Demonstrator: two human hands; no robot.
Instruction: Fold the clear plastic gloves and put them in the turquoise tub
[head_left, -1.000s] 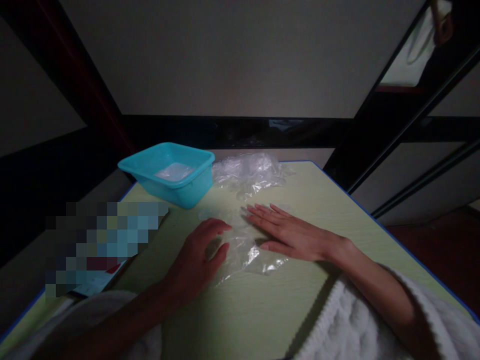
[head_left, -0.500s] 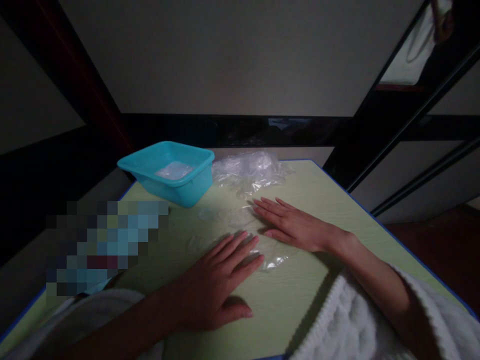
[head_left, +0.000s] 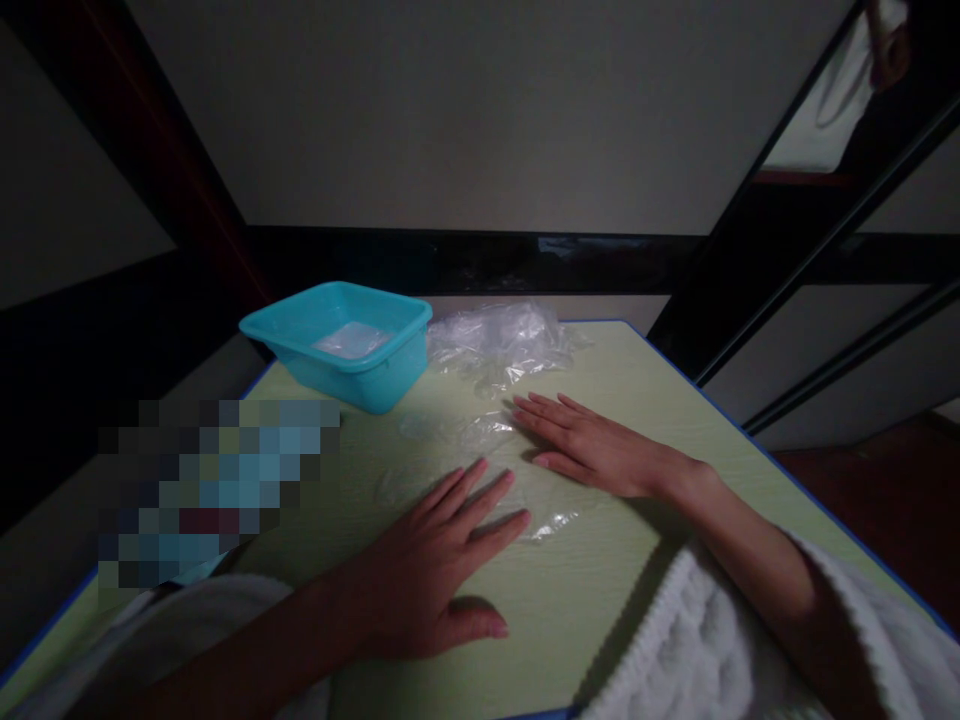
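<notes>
Clear bag (head_left: 465,440) lies flat on the green table (head_left: 585,600), near its middle, just in front of the tub and the pile. At far left a pixelated patch (head_left: 217,480) covers whatever lies there, so any label or writing on it cannot be read. Right of it, toward the back, stands a teal tub (head_left: 352,385) with a pale, clear sheet (head_left: 351,340) in its bottom; no print shows on either. The left hand (head_left: 427,570) rests palm down with fingers spread and loose, gripping nothing, its fingertips on the bag's near edge. Behind, touching the tub's right side, sits a crumpled pile (head_left: 499,340) of clear plastic. The right hand (head_left: 592,450) also lies flat and open, fingers straight and together, pressing the bag's right part, grasping nothing. Both arms wear white sleeves (head_left: 750,650).
</notes>
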